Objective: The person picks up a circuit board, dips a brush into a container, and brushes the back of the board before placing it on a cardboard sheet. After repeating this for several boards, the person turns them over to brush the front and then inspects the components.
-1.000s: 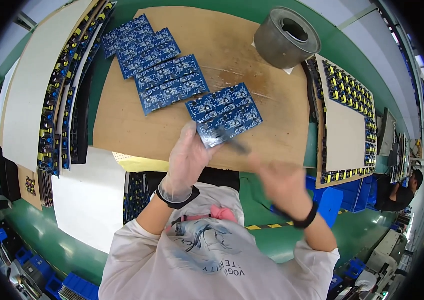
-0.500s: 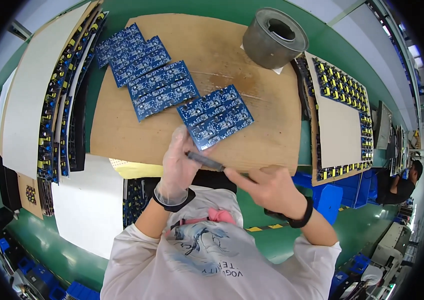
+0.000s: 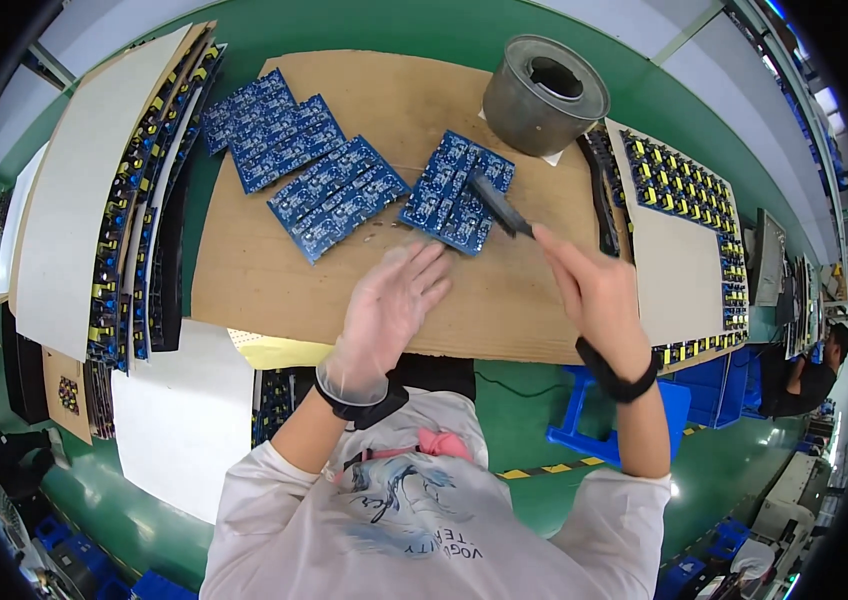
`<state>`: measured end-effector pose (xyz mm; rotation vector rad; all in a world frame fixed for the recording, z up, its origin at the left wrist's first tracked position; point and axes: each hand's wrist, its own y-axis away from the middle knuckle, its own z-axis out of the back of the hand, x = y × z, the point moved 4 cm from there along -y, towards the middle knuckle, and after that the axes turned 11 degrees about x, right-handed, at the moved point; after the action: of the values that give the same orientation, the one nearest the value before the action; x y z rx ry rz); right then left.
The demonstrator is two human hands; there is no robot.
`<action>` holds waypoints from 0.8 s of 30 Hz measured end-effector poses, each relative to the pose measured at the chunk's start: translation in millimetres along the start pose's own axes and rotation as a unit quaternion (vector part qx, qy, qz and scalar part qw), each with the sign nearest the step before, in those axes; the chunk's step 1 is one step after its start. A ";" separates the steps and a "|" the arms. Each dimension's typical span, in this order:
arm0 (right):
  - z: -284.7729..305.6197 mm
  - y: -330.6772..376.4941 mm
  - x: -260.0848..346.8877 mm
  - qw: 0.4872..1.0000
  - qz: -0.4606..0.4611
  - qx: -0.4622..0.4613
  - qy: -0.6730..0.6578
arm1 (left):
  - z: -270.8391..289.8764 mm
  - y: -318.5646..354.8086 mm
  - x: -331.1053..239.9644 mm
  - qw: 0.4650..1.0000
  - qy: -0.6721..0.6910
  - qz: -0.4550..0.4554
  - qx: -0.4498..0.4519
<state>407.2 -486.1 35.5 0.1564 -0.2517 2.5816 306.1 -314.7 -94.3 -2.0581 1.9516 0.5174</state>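
Note:
My right hand (image 3: 594, 295) grips the handle of a black brush (image 3: 500, 207), whose head rests on or just over a blue circuit board panel (image 3: 444, 190). The panel lies turned at an angle on the cardboard sheet (image 3: 274, 300). My left hand (image 3: 394, 305), in a clear thin glove, is open with its fingers stretched toward the panel's near edge; I cannot tell if the fingertips touch it. To the left, more blue circuit board panels (image 3: 339, 197) lie in a slanting row, the far ones overlapping.
A grey metal canister (image 3: 544, 100) with a round top opening stands at the back right. Stacked boards with yellow parts and card sheets stand left (image 3: 94, 190) and right (image 3: 679, 250). A blue stool (image 3: 584, 425) is below the table's front edge. Another person (image 3: 806, 375) sits far right.
The panel near my left hand has turned and now sits farther from me. My right hand has carried the brush up and right, from beside my left hand to the panel.

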 end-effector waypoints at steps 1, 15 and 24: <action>-4.9 -8.6 -8.7 1.000 0.005 -0.021 0.010 | 1.9 -2.5 -0.9 0.999 0.031 0.008 0.003; -39.4 -93.3 -49.0 0.998 -0.062 -0.012 0.026 | -4.2 -7.1 -2.8 0.998 0.056 0.009 -0.041; -29.0 -37.4 -39.1 0.990 -0.065 0.041 -0.121 | -42.7 -14.7 -20.0 0.998 -0.042 -0.036 0.016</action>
<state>458.3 -468.2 6.5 0.5023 -0.2150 2.4432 323.4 -313.6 -48.0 -2.0441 1.8209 0.5441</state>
